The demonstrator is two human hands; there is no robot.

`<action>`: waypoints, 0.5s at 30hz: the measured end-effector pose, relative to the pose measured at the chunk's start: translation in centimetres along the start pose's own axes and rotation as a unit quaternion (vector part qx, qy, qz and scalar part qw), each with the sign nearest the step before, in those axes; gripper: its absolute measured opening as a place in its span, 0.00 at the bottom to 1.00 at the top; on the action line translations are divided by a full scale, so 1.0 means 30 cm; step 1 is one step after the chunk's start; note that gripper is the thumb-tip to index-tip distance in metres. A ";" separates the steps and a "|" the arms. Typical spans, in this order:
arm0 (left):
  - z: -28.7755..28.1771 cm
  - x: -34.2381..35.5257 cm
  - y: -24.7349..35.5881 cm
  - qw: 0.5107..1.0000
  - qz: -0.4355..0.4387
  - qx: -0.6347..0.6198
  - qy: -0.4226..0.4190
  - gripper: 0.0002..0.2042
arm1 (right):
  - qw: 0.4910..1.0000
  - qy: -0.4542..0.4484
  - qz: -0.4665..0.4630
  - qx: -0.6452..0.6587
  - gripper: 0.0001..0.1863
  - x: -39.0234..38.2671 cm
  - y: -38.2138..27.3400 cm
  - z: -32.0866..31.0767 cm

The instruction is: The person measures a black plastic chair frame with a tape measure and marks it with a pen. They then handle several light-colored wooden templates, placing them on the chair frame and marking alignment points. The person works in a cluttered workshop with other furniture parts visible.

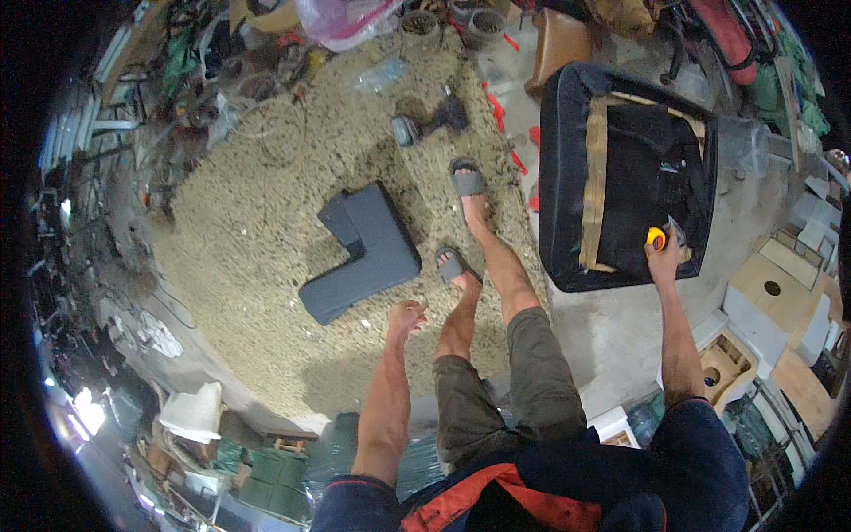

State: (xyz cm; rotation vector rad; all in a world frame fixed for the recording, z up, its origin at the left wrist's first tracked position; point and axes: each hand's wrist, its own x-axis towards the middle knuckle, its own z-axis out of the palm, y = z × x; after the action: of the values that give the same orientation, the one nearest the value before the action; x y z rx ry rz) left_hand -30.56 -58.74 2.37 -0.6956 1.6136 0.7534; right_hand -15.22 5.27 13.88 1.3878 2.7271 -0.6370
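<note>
My right hand (pixel 663 259) is closed around a small yellow tape measure (pixel 656 238), over the lower right part of an upturned black upholstered seat (pixel 560 177). That seat shows its wooden frame (pixel 596 177) and black cloth underside. My left hand (pixel 407 316) hangs over the speckled floor with fingers loosely bent and a little apart, nothing visible in it. Just to its left lies a dark grey L-shaped padded piece (pixel 377 239). Beyond my feet, a cordless drill (pixel 434 117) rests on the floor.
Red strips (pixel 495 108) lie along the edge of the speckled floor. A brown curved panel (pixel 560 49) stands behind the seat. Wooden boxes and boards (pixel 773 288) crowd the right side. Tubs (pixel 420 29) and a pink plastic bag (pixel 341 19) sit at the far edge, with clutter at left.
</note>
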 end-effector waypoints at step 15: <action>-0.273 0.445 1.624 0.939 0.280 0.098 0.176 0.19 | 0.952 -0.049 0.269 0.137 0.36 0.065 -0.040 0.072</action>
State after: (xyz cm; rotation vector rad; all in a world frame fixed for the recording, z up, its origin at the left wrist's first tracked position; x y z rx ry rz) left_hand -75.67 -35.68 -4.84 -0.2222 2.2256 0.8862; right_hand -17.69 5.36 11.95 1.9826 2.0876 -1.0184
